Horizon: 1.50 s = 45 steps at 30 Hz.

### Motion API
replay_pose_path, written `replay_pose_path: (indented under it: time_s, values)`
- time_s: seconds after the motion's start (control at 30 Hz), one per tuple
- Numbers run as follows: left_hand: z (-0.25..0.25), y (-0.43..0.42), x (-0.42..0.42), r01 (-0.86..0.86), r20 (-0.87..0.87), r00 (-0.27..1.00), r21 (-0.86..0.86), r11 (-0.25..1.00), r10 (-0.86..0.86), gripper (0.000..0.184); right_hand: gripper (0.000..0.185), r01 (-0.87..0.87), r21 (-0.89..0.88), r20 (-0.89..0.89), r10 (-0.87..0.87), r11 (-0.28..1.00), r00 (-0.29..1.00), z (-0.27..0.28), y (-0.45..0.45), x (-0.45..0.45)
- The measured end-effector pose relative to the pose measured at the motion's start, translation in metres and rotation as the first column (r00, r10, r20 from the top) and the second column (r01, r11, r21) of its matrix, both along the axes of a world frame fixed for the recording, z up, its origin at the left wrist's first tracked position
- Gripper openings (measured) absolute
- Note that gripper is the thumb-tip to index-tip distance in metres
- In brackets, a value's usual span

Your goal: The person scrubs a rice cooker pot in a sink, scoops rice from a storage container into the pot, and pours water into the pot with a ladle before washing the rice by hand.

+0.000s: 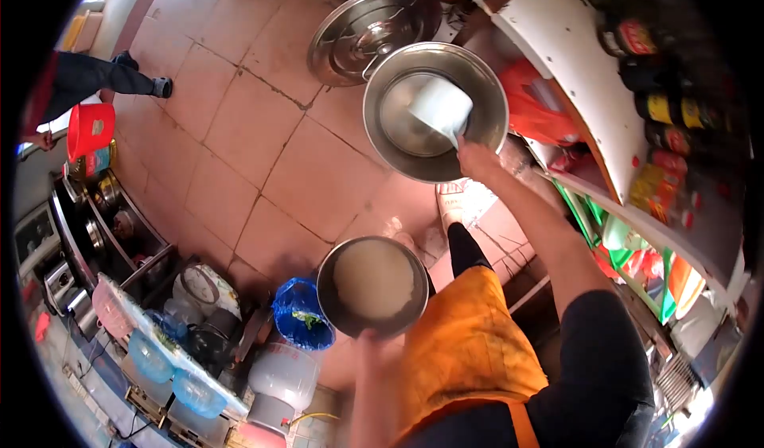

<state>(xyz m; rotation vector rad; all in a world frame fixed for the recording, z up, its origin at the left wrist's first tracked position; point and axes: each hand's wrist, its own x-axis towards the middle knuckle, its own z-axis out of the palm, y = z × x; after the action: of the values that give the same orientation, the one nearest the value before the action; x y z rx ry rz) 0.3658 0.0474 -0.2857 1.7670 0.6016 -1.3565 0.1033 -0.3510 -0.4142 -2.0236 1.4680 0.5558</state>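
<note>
Right hand (479,160) closed around the handle of a white dipper (440,104), seen within the outline of a metal pot (485,74) at 1 o'clock. Left hand (374,352), blurred, grips the 6 o'clock rim of a metal bowl (327,295) with pale contents (372,277), toward 7 o'clock from the pot.

An orange apron (477,329), creased and darkened with smudges, covers the front of the body, with a matching orange strap (521,422) running up over dark clothing. The right sleeve (605,344) is black, loose, and ends near the elbow; below it the forearm (549,217) and right grip (479,160) are bare. The left forearm (374,404) is bare too, blurred. A black trouser leg (465,247) meets a pale shoe (450,203) with reddish markings.
</note>
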Motion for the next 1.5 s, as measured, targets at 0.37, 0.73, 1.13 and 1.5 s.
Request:
replay_pose_path:
  time_s: [0.37, 0.73, 1.13, 1.5]
  values:
    - [0.007, -0.109, -0.044, -0.217, -0.031, 0.973, 0.23, 0.949, 0.231, 0.027, 0.027, -0.064, 0.356, -0.235, 0.155, 0.932, 0.959, -0.136, -0.032, 0.03]
    - [-0.004, -0.118, -0.036, 0.092, 0.115, 0.989, 0.031, 0.995, -0.095, 0.019, 0.035, 0.147, 0.853, 0.156, -0.513, 0.501, 0.844, -0.089, -0.072, -0.028]
    - [0.054, -0.192, -0.014, 0.004, 0.118, 0.993, -0.174, 0.985, 0.017, 0.048, 0.041, 0.376, 0.746, 0.354, -0.806, 0.549, 0.475, 0.141, -0.006, -0.023]
    - [0.048, -0.222, -0.035, 0.085, 0.051, 0.996, -0.212, 0.974, -0.076, 0.042, 0.013, 0.423, 0.352, 0.554, -0.55, 0.835, 0.625, 0.25, 0.059, -0.035]
